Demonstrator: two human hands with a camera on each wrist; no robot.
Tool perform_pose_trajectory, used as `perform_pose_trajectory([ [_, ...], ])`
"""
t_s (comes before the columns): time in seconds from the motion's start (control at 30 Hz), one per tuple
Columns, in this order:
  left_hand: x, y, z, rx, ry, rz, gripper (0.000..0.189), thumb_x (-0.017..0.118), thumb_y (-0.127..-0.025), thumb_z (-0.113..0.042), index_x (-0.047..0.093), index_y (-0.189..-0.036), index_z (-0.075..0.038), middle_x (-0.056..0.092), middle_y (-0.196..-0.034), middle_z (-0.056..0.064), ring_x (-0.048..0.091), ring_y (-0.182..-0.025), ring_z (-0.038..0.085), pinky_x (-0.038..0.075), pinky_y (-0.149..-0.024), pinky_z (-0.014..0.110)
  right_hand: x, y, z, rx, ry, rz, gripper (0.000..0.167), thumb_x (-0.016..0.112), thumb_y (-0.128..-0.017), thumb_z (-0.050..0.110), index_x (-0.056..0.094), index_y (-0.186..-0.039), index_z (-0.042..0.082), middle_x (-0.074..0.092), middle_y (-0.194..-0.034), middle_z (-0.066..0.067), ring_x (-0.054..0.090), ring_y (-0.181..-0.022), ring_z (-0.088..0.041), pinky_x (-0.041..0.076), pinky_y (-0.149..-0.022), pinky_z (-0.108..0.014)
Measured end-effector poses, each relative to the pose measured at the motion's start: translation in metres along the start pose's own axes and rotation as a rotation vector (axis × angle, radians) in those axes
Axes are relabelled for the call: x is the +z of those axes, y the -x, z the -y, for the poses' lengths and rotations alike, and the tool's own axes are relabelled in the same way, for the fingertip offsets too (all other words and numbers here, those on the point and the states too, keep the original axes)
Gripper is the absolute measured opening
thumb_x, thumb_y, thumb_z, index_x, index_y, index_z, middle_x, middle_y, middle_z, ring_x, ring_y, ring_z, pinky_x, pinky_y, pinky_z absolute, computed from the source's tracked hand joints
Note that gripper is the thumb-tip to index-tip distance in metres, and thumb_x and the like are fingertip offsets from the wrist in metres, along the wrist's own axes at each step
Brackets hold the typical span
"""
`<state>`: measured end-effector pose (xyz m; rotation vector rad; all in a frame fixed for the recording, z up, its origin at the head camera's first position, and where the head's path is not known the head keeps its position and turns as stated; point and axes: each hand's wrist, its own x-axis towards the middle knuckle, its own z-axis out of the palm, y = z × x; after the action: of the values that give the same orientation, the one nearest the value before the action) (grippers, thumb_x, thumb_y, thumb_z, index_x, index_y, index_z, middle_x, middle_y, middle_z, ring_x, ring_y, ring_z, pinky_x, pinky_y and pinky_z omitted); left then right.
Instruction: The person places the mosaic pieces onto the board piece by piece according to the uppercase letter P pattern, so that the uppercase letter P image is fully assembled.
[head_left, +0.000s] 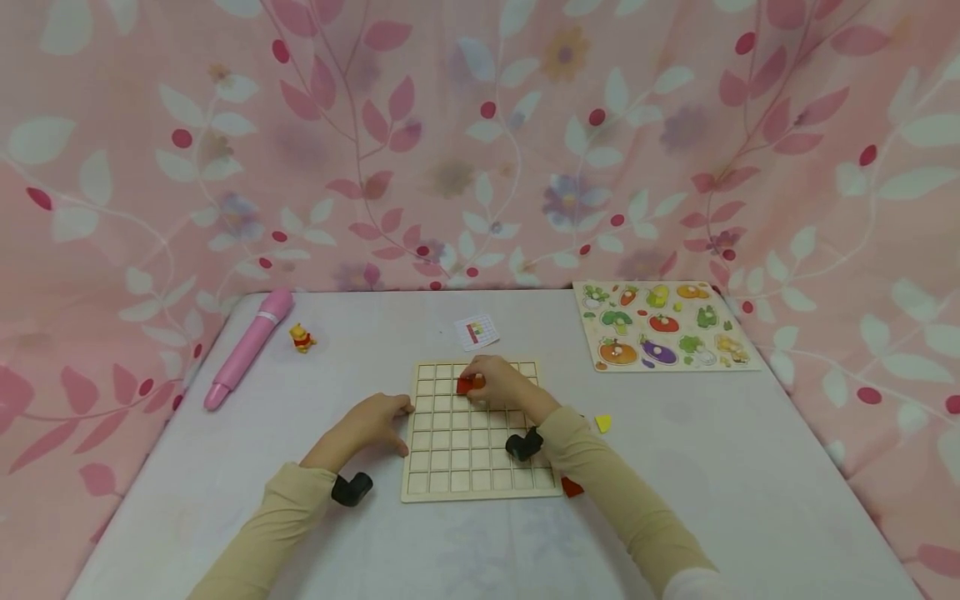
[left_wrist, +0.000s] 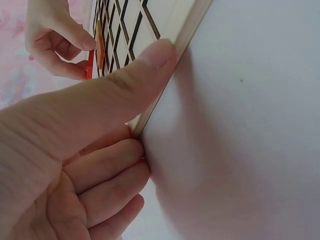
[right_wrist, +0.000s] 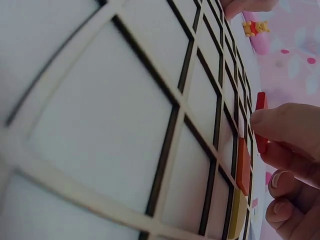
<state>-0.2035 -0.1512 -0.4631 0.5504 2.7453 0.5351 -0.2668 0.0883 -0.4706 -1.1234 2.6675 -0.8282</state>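
A white table (head_left: 420, 550) bears a vegetable peg puzzle (head_left: 678, 329) at the far right and a wooden grid board (head_left: 459, 460) in the middle. A pink pen-shaped tube (head_left: 249, 348) lies at the left. The left hand (head_left: 372, 421), fingers relaxed, touches the board's left edge; the right hand (head_left: 501, 383) pinches 1 red tile (right_wrist: 261, 122) over the grid's far part. Beyond the board lies a printed card (head_left: 477, 332); a Winnie-the-Pooh figurine (head_left: 302, 337) is beside the tube. 2 tiles, an orange tile (right_wrist: 243, 167) and a yellow tile (right_wrist: 237, 215), lie side by side in the grid
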Motion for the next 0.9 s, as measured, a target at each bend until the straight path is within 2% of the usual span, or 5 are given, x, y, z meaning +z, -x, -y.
perform_pose_trajectory([
  [0.23,0.0013,-0.0007,0.0007,-0.004,-0.016,0.002,0.060,0.086,-0.051,-0.027,0.060,-0.103,-0.010,0.061,-0.106,0.004,0.052,-0.099,0.028,0.041,-0.084,0.041,0.0032,-0.0037,-0.0008,-0.001,0.024,0.017,0.026,0.070,-0.077,0.008,0.065,-0.101,0.000,0.057,-0.090,-0.004,0.050,-0.078,-0.014,0.043,-0.069,-0.022],
  [0.53,0.0017,-0.0004,0.0002,0.005,-0.024,-0.013,0.061,0.086,-0.050,-0.027,0.060,-0.103,-0.010,0.061,-0.105,0.004,0.053,-0.097,0.028,0.041,-0.084,0.040,0.0067,-0.0058,-0.0026,0.050,0.008,0.033,0.027,0.069,-0.078,0.010,0.064,-0.103,0.002,0.055,-0.091,-0.002,0.049,-0.079,-0.012,0.043,-0.070,-0.022],
  [0.9,0.0031,-0.0005,0.0035,0.001,-0.020,-0.013,0.062,0.086,-0.050,-0.027,0.060,-0.103,-0.009,0.062,-0.106,0.004,0.053,-0.096,0.027,0.040,-0.084,0.039,0.0078,-0.0104,-0.0020,0.016,0.043,0.024,0.026,0.069,-0.078,0.009,0.064,-0.101,0.001,0.053,-0.091,-0.004,0.049,-0.077,-0.013,0.043,-0.070,-0.022],
])
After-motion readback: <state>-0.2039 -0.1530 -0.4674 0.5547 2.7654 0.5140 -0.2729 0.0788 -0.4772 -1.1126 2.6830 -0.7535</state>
